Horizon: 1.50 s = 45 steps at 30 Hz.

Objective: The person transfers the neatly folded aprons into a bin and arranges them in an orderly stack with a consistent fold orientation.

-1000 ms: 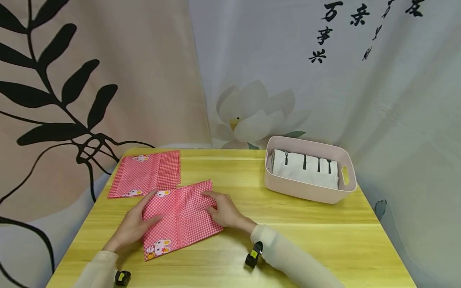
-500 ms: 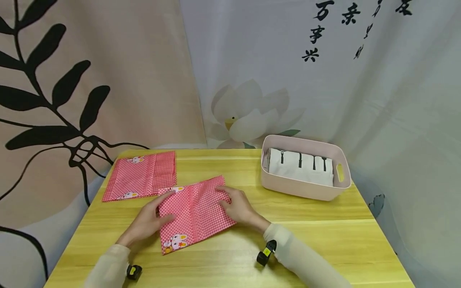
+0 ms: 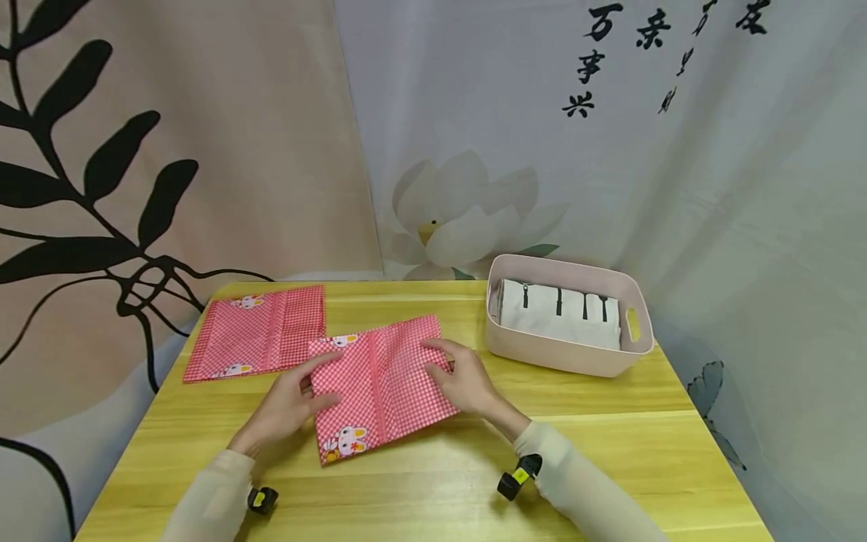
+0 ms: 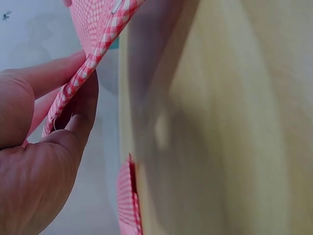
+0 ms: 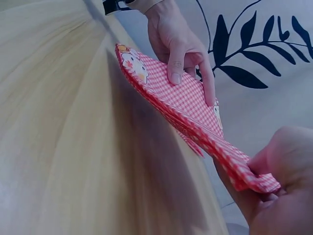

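A folded red-and-white gingham cloth [image 3: 406,376] with rabbit prints at its corners hangs between my hands, tilted, its shadow on the table below. My left hand [image 3: 284,410] grips its left edge; in the left wrist view the thumb and fingers [image 4: 87,105] pinch the layered edge from both sides. On the opposite edge, my right hand [image 3: 467,380] holds on, thumb on one face and fingers on the other, as the right wrist view shows. Behind it at the far left, a second folded gingham cloth [image 3: 254,339] lies flat, its near right corner overlapped by the held one.
At the back right of the wooden table [image 3: 433,500] stands a pale pink basket [image 3: 569,361] with a side handle hole. Inside sits folded white fabric [image 3: 562,320] with black marks along its top. A printed curtain [image 3: 474,113] hangs behind the table.
Both hands have moved rightward and away from me with the gingham cloth, lifting it and tilting it up. The view has turned slightly; the second cloth and the basket stay put on the table.
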Tool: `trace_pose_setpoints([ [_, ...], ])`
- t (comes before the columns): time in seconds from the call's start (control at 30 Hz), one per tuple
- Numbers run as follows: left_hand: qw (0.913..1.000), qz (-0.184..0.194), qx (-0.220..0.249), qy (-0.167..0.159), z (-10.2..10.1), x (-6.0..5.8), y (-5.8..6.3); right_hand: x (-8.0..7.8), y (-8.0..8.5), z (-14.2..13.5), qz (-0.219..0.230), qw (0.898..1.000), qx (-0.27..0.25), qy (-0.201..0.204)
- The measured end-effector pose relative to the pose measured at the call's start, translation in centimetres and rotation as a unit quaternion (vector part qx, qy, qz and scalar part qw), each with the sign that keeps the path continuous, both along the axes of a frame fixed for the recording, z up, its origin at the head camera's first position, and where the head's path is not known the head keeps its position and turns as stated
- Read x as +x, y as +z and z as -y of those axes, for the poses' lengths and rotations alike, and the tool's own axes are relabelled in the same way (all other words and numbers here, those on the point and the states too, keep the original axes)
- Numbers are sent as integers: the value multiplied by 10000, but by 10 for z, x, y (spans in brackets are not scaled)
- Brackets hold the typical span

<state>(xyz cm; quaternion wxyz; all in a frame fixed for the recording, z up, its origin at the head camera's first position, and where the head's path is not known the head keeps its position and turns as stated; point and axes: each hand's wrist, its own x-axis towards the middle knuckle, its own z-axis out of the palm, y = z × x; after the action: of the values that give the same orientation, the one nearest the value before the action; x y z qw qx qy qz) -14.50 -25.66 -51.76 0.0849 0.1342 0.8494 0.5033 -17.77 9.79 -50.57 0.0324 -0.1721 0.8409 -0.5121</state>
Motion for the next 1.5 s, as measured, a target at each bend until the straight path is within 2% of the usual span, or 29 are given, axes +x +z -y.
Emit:
trace_pose_setpoints([
  [0.13, 9997, -149, -189, 34, -6, -4, 7, 0, 9, -5, -176, 9998, -14, -129],
  [0.23, 9996, -166, -214, 45, -12, -7, 14, -1, 13, -10, -128, 9996, -198, -130],
  [0.53, 9999, 32, -83, -69, -24, -14, 26, -6, 22, -24, -476, 9981, -356, -170],
  [0.8, 9999, -15, -127, -94, -32, -20, 34, -6, 28, -39, -61, 9969, -771, -125],
  [1.07, 9995, -13, 250, -175, -47, -29, 40, -4, 36, -55, -2, 9959, -865, -250],
  [1.23, 9987, -248, 335, -282, -59, -37, 45, -3, 42, -67, -153, 9951, -914, -338],
  [1.5, 9968, -159, 689, -385, -78, -48, 52, -4, 50, -87, -307, 9939, -979, -400],
])
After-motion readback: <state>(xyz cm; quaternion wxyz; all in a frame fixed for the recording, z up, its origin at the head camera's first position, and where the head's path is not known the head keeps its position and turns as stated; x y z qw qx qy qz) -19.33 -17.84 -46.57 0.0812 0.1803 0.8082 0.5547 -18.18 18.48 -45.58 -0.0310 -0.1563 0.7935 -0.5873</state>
